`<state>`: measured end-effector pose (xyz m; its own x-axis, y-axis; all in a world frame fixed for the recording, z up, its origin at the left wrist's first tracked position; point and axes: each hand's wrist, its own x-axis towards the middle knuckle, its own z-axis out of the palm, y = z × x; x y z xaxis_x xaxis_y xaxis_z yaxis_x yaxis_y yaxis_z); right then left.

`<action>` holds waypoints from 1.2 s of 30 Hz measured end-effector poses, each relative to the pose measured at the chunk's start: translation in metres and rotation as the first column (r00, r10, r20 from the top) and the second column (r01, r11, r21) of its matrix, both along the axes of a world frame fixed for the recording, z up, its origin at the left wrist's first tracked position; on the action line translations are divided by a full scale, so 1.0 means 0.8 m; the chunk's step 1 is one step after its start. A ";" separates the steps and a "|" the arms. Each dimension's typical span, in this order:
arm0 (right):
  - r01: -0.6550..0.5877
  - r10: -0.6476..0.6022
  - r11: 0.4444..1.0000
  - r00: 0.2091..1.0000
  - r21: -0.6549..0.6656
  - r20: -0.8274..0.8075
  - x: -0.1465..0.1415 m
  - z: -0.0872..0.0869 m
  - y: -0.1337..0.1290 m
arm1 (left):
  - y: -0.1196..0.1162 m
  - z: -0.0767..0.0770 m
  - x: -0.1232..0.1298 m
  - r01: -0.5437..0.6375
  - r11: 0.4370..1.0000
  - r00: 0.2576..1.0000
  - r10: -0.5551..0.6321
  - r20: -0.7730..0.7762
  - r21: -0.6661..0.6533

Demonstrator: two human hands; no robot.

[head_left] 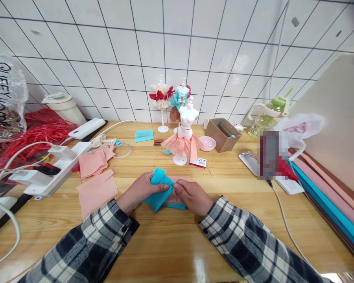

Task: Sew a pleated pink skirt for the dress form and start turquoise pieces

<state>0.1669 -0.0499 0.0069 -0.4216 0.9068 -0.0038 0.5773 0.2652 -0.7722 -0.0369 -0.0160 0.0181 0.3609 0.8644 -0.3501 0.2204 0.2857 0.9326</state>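
Note:
Both hands are closed on a piece of bright blue crepe paper (pixel 157 199), held just above the wooden table. My left hand (pixel 141 190) grips its left part, thumb on top. At the right end, my right hand (pixel 193 194) pinches a gathered corner between thumb and fingers. Below the hands lie a flat blue piece (pixel 178 206) and a pink piece (pixel 174 197), partly hidden. Beyond them stands a small white mannequin (pixel 189 117) wearing a gathered peach paper skirt (pixel 181 145).
Two more dressed mannequins (pixel 162 98) stand by the tiled wall. Peach sheets (pixel 97 192) and a power strip (pixel 57 173) lie left. A pink bowl (pixel 208 143), cardboard box (pixel 223 135), green-lidded bottle (pixel 261 122), cables and paper rolls (pixel 327 196) occupy the right.

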 end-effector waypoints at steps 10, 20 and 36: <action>0.029 -0.029 1.000 1.000 0.006 -0.006 -0.004 -0.001 -0.001 | -0.003 0.003 0.005 -0.009 1.000 1.000 0.009 0.010 -0.002; 0.043 -0.045 0.998 0.998 0.035 0.040 -0.004 -0.001 0.001 | -0.002 -0.001 0.003 -0.007 1.000 1.000 0.007 0.018 0.019; 0.018 -0.018 1.000 0.999 -0.010 -0.034 -0.003 -0.006 0.001 | -0.003 0.000 0.005 -0.028 0.999 1.000 0.028 0.005 0.024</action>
